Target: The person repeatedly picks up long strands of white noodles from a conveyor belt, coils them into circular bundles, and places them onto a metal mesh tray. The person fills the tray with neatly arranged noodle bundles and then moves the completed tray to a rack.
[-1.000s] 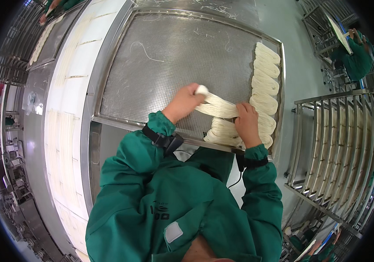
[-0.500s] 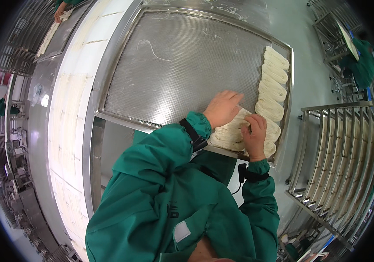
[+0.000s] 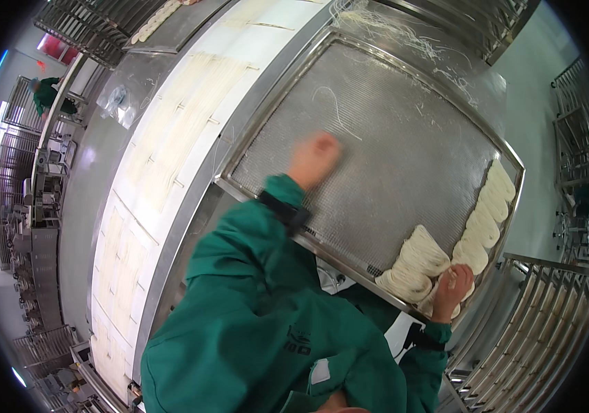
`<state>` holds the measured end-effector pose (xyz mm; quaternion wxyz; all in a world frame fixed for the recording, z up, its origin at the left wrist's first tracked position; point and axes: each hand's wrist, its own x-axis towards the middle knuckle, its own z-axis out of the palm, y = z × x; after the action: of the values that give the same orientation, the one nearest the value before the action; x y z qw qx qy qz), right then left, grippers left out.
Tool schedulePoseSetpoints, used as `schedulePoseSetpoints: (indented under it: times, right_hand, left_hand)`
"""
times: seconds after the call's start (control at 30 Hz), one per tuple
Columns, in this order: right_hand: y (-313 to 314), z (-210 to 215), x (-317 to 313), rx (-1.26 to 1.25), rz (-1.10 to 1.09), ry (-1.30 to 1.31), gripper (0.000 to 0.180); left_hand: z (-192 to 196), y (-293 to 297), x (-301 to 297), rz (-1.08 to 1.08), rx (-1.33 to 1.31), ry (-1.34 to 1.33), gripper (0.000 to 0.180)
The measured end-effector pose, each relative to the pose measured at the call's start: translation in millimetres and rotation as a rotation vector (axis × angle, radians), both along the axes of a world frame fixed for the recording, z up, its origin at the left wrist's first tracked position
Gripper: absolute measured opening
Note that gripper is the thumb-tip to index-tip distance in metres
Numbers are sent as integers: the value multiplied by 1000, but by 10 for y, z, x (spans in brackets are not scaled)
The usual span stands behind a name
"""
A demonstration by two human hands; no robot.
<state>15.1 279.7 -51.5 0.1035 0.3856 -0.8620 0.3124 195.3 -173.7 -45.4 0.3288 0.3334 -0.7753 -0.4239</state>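
My left hand (image 3: 315,160) is over the left part of a mesh-bottomed metal tray (image 3: 377,175), apart from the noodles. Motion smears its fingers. At the tray's near right corner, my right hand (image 3: 453,288) has its fingers curled in at the edge of the noodle bundles; what they hold, if anything, is hidden. A folded bundle of pale noodles (image 3: 415,265) fans out just left of that hand. Along the tray's right side runs a row of looped noodle bundles (image 3: 486,219), its near end partly covered by my right hand. One loose strand (image 3: 335,110) lies on the mesh.
Left of the tray stretches a white conveyor belt (image 3: 163,148) bearing flat rows of noodles. Noodle scraps (image 3: 404,38) litter the metal surface beyond the tray. A metal rack with shelves (image 3: 525,337) stands at the lower right. A person in green (image 3: 46,95) is far left.
My left hand has left the noodle bundle and moved left over the mesh. My right hand stays by the bundles. The whole view has turned, shifting the tray rightward.
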Motion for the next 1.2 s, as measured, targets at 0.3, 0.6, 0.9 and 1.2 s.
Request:
schedulePoseSetpoints:
  times: [0.3,0.6,0.9,1.2]
  right_hand:
    - [-85,102,23,37,-47,-25,18]
    - [-894,317,-139,-100,75,-53,22]
    - [-2350,772,-98,-195,261,-72,96]
    - [-1518,222,-447,170,131,-78,46]
  left_hand:
    - [179,-2839,1602,785,-79,-934,95]
    - [171,-2562,437,209,-232,-527,34]
    - [1038,148,-857,-520,641,226,18]
    - [431,778,-1106,-486,1170,371,11]
